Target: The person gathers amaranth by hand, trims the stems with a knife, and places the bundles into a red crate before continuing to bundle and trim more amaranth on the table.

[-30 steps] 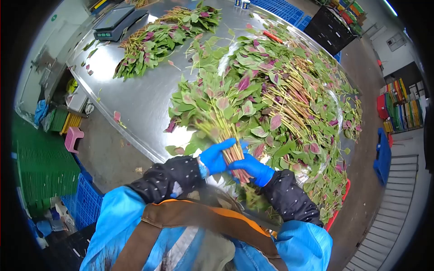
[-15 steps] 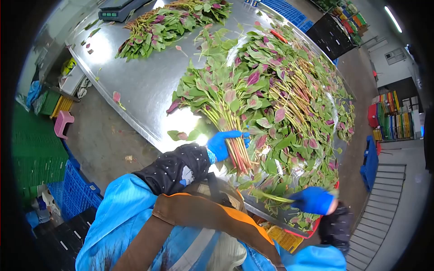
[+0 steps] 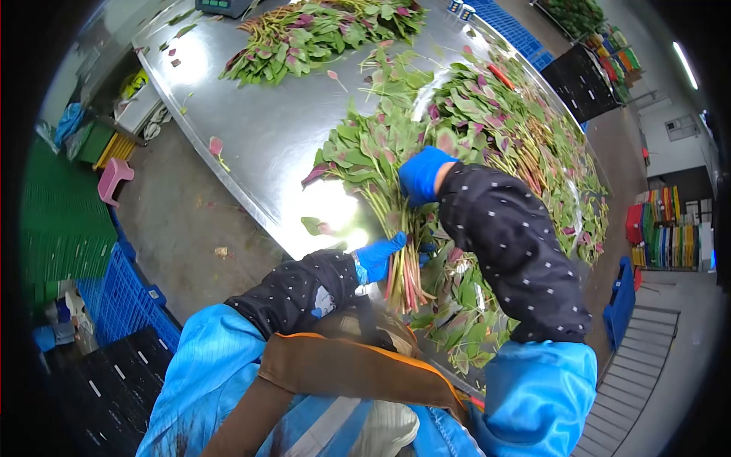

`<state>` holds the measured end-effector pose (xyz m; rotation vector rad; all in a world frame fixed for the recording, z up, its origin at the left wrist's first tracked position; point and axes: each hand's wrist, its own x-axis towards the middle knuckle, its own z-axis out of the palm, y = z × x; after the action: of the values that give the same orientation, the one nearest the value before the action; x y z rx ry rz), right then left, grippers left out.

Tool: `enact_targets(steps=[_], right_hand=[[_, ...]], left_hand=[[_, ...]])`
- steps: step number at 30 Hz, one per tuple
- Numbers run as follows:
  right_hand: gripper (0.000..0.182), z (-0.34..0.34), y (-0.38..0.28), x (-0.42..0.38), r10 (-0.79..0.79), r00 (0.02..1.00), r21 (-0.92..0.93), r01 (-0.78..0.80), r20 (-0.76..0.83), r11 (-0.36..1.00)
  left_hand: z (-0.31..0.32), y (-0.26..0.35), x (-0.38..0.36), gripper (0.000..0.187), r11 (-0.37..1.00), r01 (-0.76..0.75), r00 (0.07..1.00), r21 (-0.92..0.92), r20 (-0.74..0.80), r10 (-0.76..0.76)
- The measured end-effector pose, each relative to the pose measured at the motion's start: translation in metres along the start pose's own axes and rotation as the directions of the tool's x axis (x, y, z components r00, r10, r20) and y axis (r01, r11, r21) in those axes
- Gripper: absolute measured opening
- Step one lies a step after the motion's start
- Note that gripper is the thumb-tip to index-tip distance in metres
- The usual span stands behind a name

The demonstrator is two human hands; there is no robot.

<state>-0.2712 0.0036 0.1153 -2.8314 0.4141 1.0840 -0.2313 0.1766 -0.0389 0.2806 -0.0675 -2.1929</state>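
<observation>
While two gloved hands, left hand (image 3: 378,257) and right hand (image 3: 423,174), hold one bunch (image 3: 381,179), perhaps two piles (image 3: 320,34) lie.

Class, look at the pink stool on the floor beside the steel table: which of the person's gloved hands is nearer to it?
Left. The left hand grips the bunch's stems at the table's near edge, on the pink stool side. The right hand rests farther over, on the leaves.

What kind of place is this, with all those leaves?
Probably a vegetable packing or sorting room: leafy greens heaped on a long steel table, stacked plastic crates on the floor, and a gloved left hand gripping a bunch's stems.
</observation>
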Motion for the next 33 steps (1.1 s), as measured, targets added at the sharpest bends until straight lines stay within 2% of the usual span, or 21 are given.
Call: enact_targets(steps=[2,4,5,8,10,12,14,17,19,20,21,22,23,24,25,26,27,28,30,32,33], right_hand=[[0.012,0.012,-0.008,0.016,0.028,0.981,-0.139,-0.055,-0.192,0.989],[0.011,0.017,-0.012,0.019,-0.052,0.929,-0.206,-0.027,-0.366,0.978],[0.025,0.023,-0.011,0.009,-0.077,0.86,-0.089,0.036,-0.505,0.995],[0.045,0.036,-0.032,-0.041,0.285,0.432,0.381,0.153,-0.856,0.912],[0.065,0.082,-0.055,-0.073,0.753,0.41,0.856,0.285,-0.515,0.431],[0.083,0.155,-0.087,-0.084,0.783,0.597,0.963,0.269,-0.172,0.006],[0.094,0.18,-0.133,-0.082,0.704,0.691,0.923,0.36,-0.164,-0.137],[0.077,0.189,-0.164,-0.078,0.802,0.597,0.886,0.376,-0.006,-0.273],[0.059,0.173,-0.161,-0.097,0.634,0.756,0.903,0.145,0.163,-0.405],[0.051,0.169,-0.159,-0.108,0.536,0.806,0.893,0.023,0.25,-0.45],[0.03,0.197,-0.16,-0.103,0.696,0.716,0.951,0.185,0.044,-0.25],[0.029,0.201,-0.154,-0.111,0.656,0.751,0.958,0.125,0.078,-0.257],[0.029,0.203,-0.144,-0.12,0.612,0.782,0.964,0.062,0.114,-0.258],[0.028,0.204,-0.134,-0.128,0.565,0.811,0.966,-0.001,0.152,-0.258],[0.029,0.202,-0.129,-0.137,0.494,0.843,0.958,-0.077,0.211,-0.277],[0.029,0.21,-0.131,-0.14,0.485,0.867,0.965,0.021,0.113,-0.262],[0.029,0.217,-0.133,-0.141,0.477,0.879,0.962,0.124,0.006,-0.242],[0.03,0.184,-0.134,-0.155,0.38,0.923,0.952,0.062,0.059,-0.298],[0.029,0.152,-0.14,-0.168,0.268,0.958,0.92,0.009,0.104,-0.392],[0.028,0.162,-0.146,-0.169,0.26,0.961,0.87,0.045,0.097,-0.49],[0.026,0.168,-0.139,-0.177,0.178,0.983,0.755,0.077,0.053,-0.651]], left_hand=[[0.0,0.0,-0.002,0.062,0.999,0.009,1.0,-0.039,-0.011,-0.01],[0.004,0.0,0.001,0.045,0.999,0.041,0.982,0.01,-0.184,-0.038],[0.005,-0.002,0.003,0.039,0.998,0.048,0.968,0.041,-0.249,-0.036],[0.03,0.002,0.002,0.025,0.998,0.062,0.931,0.03,-0.362,-0.047],[0.031,0.001,0.007,0.026,0.999,0.032,0.943,0.036,-0.333,-0.018],[0.035,-0.004,0.016,0.027,0.998,0.001,0.958,0.063,-0.285,0.017],[0.04,-0.014,0.018,0.031,0.993,0.041,0.949,0.114,-0.316,-0.003],[0.054,-0.028,0.01,0.037,0.954,0.144,0.91,0.265,-0.414,-0.023],[0.059,-0.031,0.001,0.041,0.89,0.132,0.921,0.436,-0.386,0.053],[0.052,-0.027,0.0,0.044,0.726,0.251,0.936,0.641,-0.351,-0.013],[0.04,-0.02,0.001,0.046,0.5,0.329,0.94,0.801,-0.33,-0.091],[0.039,-0.013,-0.002,0.05,0.238,0.359,0.93,0.903,-0.324,-0.172],[0.043,-0.011,-0.009,0.044,0.115,0.292,0.925,0.949,-0.25,-0.285],[0.067,0.002,-0.02,0.039,-0.093,0.298,0.867,0.95,-0.31,-0.391],[0.106,0.01,-0.03,0.042,-0.177,0.232,0.895,0.956,-0.281,-0.346],[0.136,0.014,-0.038,0.045,-0.264,0.167,0.921,0.95,-0.246,-0.303],[0.148,0.01,-0.033,0.049,-0.478,-0.18,0.98,0.86,0.116,-0.16],[0.16,0.001,-0.021,0.052,-0.687,-0.425,0.862,0.589,0.494,-0.11],[0.156,-0.011,-0.01,0.057,-0.807,-0.517,0.718,0.284,0.658,-0.229],[0.125,-0.022,0.003,0.061,-0.756,-0.5,0.86,0.422,0.34,-0.38],[0.133,-0.022,0.007,0.05,-0.669,-0.466,0.88,0.579,0.222,-0.421]])
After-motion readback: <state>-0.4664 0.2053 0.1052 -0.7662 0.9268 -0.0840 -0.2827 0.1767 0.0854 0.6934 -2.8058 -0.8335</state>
